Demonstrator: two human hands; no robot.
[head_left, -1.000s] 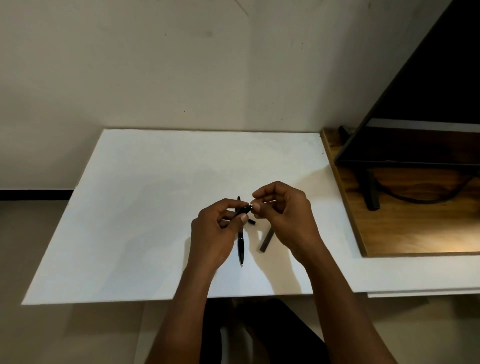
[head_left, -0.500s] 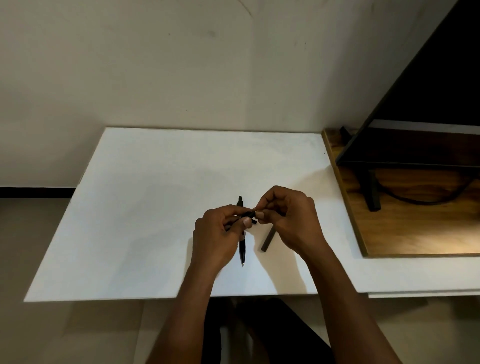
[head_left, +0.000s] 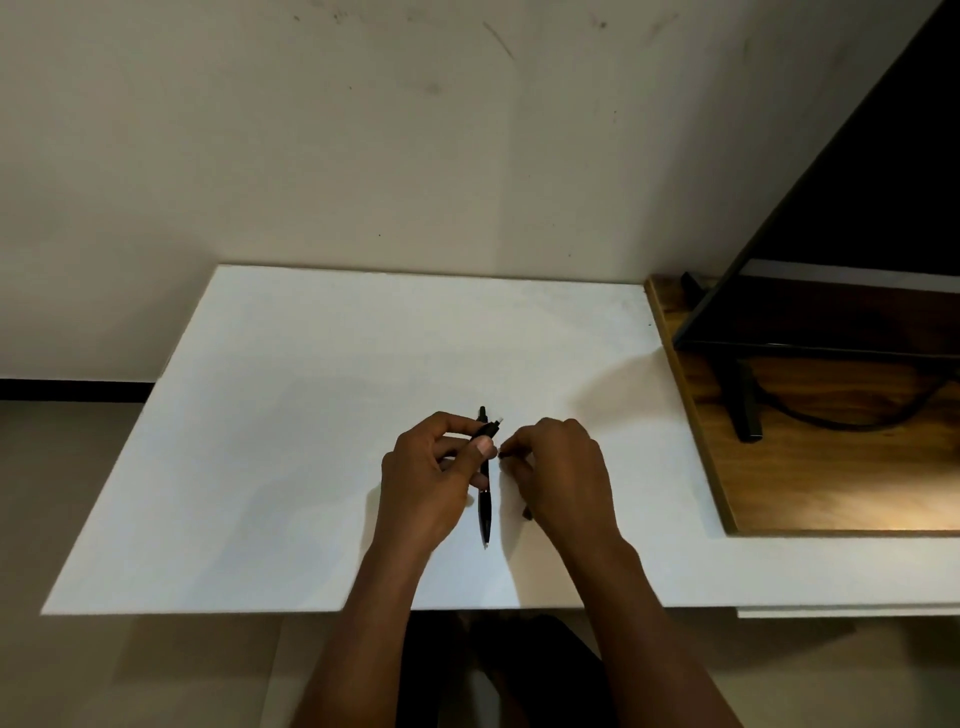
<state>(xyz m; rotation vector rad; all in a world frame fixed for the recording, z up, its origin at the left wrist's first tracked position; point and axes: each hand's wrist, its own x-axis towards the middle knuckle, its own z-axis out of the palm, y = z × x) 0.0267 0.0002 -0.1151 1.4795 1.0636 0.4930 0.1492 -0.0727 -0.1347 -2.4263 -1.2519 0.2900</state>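
Observation:
A black pen (head_left: 485, 512) lies on the white tabletop (head_left: 291, 441), pointing away from me, between my two hands. My left hand (head_left: 428, 480) pinches a short black pen part (head_left: 491, 428) with a pale tip, held just above the pen. My right hand (head_left: 563, 470) sits a little to the right with its fingers curled, and its fingertips pinch a tiny dark piece (head_left: 502, 455). The two hands are a small gap apart. Another dark part (head_left: 527, 514) on the table is almost wholly hidden under my right hand.
A wooden surface (head_left: 831, 483) adjoins the white top on the right. On it stands a dark screen (head_left: 857, 208) with a black foot (head_left: 745, 410) and a cable (head_left: 852, 423). A wall runs along the far edge. My legs are under the near edge.
My hands were joined on the short pen part; now they have come apart. The right hand has drawn back to the right and lower, the left keeps the part.

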